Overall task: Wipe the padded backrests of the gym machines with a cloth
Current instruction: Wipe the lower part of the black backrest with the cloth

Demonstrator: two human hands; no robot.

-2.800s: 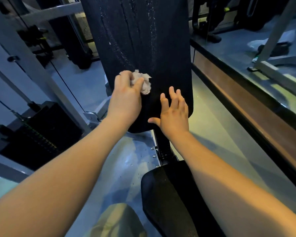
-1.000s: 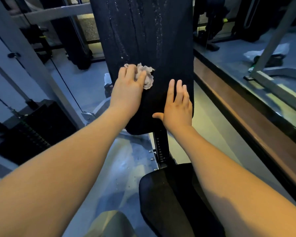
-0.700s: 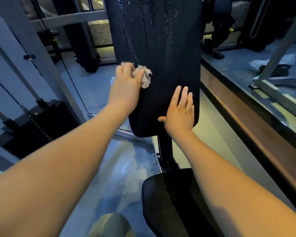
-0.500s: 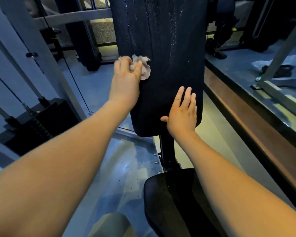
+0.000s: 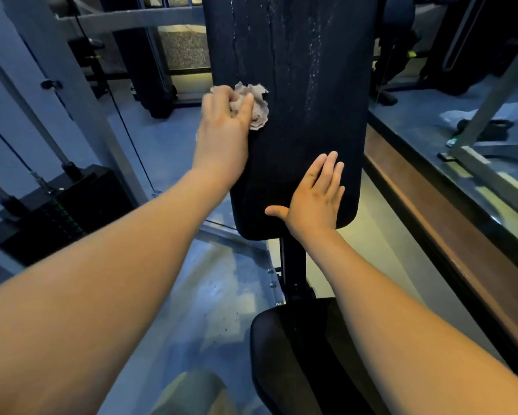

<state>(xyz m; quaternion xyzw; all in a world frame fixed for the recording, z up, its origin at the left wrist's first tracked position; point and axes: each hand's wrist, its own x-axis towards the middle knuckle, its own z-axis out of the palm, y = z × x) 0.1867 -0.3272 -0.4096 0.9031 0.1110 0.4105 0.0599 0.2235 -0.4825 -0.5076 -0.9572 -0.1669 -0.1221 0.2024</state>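
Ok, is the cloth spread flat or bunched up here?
Bunched up: the cloth is a crumpled wad in the left hand, pressed against the backrest.

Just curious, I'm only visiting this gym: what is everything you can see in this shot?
backrest: one, black, upright in the middle, streaked with pale droplets
cloth: one, grey-beige, crumpled against the backrest's left side
seat pad: one, black, below the backrest
weight stack: one, black, far left
wooden ledge: one, brown, along the right
left hand: one, grips the cloth
right hand: one, flat on the backrest's lower right
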